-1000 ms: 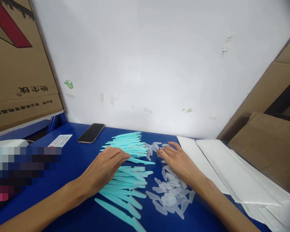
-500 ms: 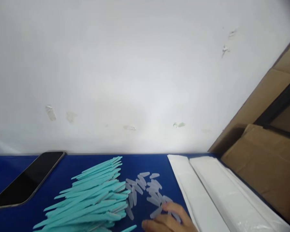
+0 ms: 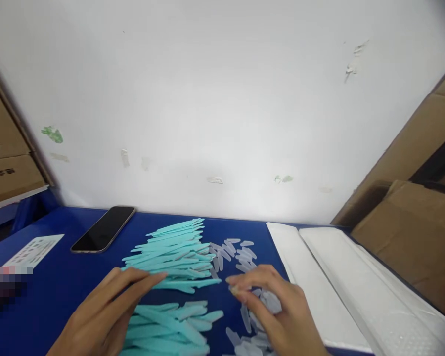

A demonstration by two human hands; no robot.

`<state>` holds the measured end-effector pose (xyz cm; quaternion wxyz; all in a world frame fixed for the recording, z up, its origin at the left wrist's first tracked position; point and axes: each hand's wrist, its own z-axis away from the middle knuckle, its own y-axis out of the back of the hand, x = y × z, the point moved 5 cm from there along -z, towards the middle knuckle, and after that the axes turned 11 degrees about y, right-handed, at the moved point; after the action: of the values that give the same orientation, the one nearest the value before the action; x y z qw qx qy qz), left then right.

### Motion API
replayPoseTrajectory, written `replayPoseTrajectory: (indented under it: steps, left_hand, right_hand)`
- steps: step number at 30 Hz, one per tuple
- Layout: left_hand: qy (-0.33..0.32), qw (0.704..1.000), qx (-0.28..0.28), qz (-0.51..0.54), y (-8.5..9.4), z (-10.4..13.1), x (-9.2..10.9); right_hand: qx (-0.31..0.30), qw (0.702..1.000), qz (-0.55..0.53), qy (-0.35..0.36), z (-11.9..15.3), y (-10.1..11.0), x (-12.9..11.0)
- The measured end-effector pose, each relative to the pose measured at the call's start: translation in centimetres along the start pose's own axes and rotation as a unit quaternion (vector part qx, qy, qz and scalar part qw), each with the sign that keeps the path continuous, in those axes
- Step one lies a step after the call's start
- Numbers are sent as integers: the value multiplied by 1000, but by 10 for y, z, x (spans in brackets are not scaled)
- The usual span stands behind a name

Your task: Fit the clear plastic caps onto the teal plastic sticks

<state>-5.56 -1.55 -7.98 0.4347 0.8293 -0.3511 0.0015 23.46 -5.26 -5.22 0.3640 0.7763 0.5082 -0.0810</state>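
Note:
Teal eyebrow razors (image 3: pixel 170 249) lie heaped in the middle of the blue table, with a second pile (image 3: pixel 166 329) nearer me. Between the piles, a single razor (image 3: pixel 193 285) points right; my left hand (image 3: pixel 107 306) closes its fingertips over its handle end. My right hand (image 3: pixel 278 306) is pinched above the loose clear plastic caps, thumb and fingers together on what looks like one small cap (image 3: pixel 234 291), mostly covered by the fingertips. More clear caps (image 3: pixel 225 251) are scattered beside the far razors, and a thicker heap of caps (image 3: pixel 254 341) sits under and before my right hand.
A black phone (image 3: pixel 104 230) and a printed card (image 3: pixel 33 252) lie on the left. White padded packs (image 3: pixel 330 282) stretch along the right, beside cardboard boxes (image 3: pixel 411 247). A white wall (image 3: pixel 207 109) closes off the back, and another carton (image 3: pixel 7 168) stands far left.
The view has shifted so the near piles and left side show. My left hand has come into view at the razors. My right hand has lifted off the caps, fingers pinched.

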Motion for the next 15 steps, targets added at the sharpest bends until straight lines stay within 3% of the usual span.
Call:
replayPoseTrajectory:
  steps: [3,5,8,13,15]
  left_hand:
    - [-8,999,-31,29,3,-8,16]
    - [-18,997,-34,60,6,-9,23]
    - [3,995,-26,94,11,-9,29]
    - [148,983,-42,97,12,-14,23]
    - [174,979,-54,94,9,-15,22]
  right_hand:
    - [36,986,-82,-144,5,-2,10]
    - [56,977,-106,-179,6,-2,14]
    - [76,974,-119,-180,6,1,18]
    - [76,977,-117,-161,6,-1,20]
    - [73,979,-116,-150,6,-2,17]
